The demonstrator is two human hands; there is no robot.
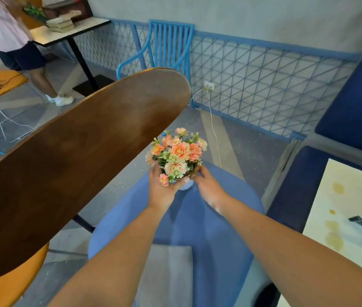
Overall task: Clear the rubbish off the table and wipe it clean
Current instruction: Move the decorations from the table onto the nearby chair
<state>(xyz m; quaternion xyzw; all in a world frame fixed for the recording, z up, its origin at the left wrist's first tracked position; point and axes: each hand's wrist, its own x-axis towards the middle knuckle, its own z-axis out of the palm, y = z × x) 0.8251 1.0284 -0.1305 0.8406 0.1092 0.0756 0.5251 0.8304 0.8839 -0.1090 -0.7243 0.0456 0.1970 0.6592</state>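
Held between both hands over a round blue upholstered chair (197, 218): small pot of peach and green artificial flowers (176, 155). Left hand (162, 187) wrapped around it, right hand (206, 185) touching its side. Beside them, round dark-brown wooden table (75, 162).

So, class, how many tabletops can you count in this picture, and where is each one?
3. A round brown wooden table at left, a speckled table with a black post at top left, and a stained pale table at the right edge. More may lie outside the picture.
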